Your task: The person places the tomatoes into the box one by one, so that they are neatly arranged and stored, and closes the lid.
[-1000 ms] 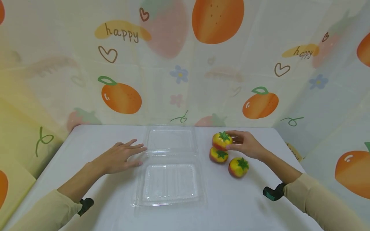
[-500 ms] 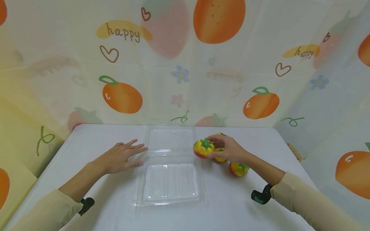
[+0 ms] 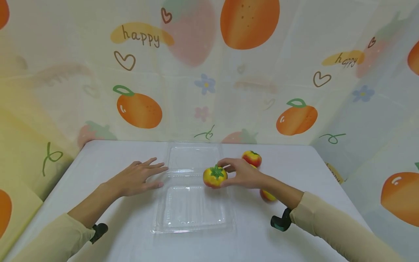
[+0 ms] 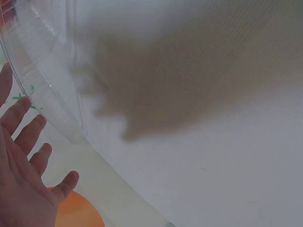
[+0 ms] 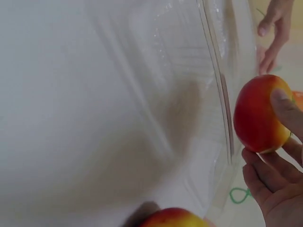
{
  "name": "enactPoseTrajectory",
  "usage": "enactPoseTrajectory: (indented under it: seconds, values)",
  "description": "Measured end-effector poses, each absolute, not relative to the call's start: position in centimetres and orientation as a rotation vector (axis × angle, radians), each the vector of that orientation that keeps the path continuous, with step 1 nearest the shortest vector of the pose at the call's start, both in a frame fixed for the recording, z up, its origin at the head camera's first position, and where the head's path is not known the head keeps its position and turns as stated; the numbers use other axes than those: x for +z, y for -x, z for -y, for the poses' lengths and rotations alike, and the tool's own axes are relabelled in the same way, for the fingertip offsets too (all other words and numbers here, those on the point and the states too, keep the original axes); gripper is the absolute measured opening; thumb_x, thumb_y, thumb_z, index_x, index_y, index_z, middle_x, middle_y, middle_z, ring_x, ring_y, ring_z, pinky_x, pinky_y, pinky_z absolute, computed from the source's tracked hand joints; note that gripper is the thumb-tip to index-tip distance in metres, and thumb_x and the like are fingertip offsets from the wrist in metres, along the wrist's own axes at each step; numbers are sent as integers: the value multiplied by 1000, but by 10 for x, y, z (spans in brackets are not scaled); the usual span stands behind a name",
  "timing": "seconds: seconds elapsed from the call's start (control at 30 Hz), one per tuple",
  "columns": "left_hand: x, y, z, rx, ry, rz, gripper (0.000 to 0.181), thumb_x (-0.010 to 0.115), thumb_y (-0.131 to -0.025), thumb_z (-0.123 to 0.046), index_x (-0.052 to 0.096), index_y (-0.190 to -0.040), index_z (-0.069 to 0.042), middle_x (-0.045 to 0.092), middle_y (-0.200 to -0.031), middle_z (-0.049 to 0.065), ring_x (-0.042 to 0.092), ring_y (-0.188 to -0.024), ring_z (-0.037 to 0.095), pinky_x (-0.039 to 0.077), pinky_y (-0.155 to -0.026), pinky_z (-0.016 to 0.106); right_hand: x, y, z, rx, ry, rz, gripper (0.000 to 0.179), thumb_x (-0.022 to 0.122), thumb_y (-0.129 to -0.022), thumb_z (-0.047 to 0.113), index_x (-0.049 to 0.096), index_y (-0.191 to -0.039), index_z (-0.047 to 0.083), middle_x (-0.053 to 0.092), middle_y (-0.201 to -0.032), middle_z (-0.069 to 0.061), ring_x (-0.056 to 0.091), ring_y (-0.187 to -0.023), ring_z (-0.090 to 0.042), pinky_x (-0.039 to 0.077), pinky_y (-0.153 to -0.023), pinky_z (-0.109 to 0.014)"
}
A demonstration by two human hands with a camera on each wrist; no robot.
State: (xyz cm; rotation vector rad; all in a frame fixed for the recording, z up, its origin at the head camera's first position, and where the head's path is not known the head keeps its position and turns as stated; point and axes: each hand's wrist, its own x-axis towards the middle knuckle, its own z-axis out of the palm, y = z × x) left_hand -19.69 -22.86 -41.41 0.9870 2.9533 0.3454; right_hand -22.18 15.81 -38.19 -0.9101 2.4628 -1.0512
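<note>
My right hand (image 3: 245,174) pinches a round yellow-and-red fruit with a green star-shaped top (image 3: 214,177) between thumb and fingers. In the head view the fruit overlaps the back right part of a clear plastic clamshell box (image 3: 194,230), whose lid (image 3: 194,156) lies folded back behind it. The right wrist view shows the held fruit's red side (image 5: 255,116). My left hand (image 3: 137,178) has its fingers spread at the box's left side, fingertips close to the hinge. In the left wrist view, the left hand (image 4: 23,161) holds nothing.
Right of the box sit similar fruits: one at the back (image 3: 252,159), one mostly hidden behind the right hand, and one nearer the front (image 3: 268,195), partly covered by the forearm. A white-covered table (image 3: 108,156) meets a printed curtain (image 3: 183,91) at the back.
My right hand has carried the fruit left and slightly toward me, from over the other fruits to over the box. The left hand keeps its place.
</note>
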Motion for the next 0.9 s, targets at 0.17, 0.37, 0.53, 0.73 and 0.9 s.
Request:
enactPoseTrajectory:
  seconds: [0.17, 0.37, 0.53, 0.73, 0.9]
  values:
    - [-412, 196, 227, 377, -966, -2939, 58, 59, -96, -48, 55, -144, -15, 53, -147, 9, 34, -143, 40, 36, -104, 65, -385, 221, -140, -1025, 932, -2438, 55, 83, -82, 24, 59, -130, 9, 63, -129, -5, 63, -118, -29, 53, -95, -44]
    - [-412, 194, 225, 380, -969, -2939, 56, 60, -96, -47, 56, -143, -15, 54, -146, 10, 36, -142, 42, 37, -103, 65, -388, 219, -118, -967, 960, -2414, 53, 82, -84, 23, 59, -129, 8, 63, -128, -5, 64, -115, -25, 54, -95, -38]
    - [-411, 195, 224, 368, -973, -2946, 56, 60, -96, -47, 56, -143, -16, 54, -145, 9, 36, -142, 41, 38, -102, 64, -390, 217, -104, -927, 967, -2410, 53, 82, -84, 22, 59, -129, 8, 63, -127, -4, 64, -114, -21, 53, -95, -33]
    - [-409, 194, 223, 383, -971, -2936, 57, 60, -96, -47, 56, -142, -15, 54, -146, 10, 36, -142, 41, 38, -102, 65, -391, 213, -87, -856, 938, -2464, 52, 84, -82, 24, 62, -126, 9, 66, -123, -2, 64, -106, -16, 53, -90, -26]
    - [-410, 194, 224, 376, -989, -2947, 56, 61, -96, -46, 57, -142, -15, 55, -144, 10, 39, -140, 42, 40, -100, 65, -393, 207, -72, -817, 913, -2499, 53, 86, -80, 29, 64, -125, 11, 67, -118, 1, 61, -101, -9, 51, -84, -17]
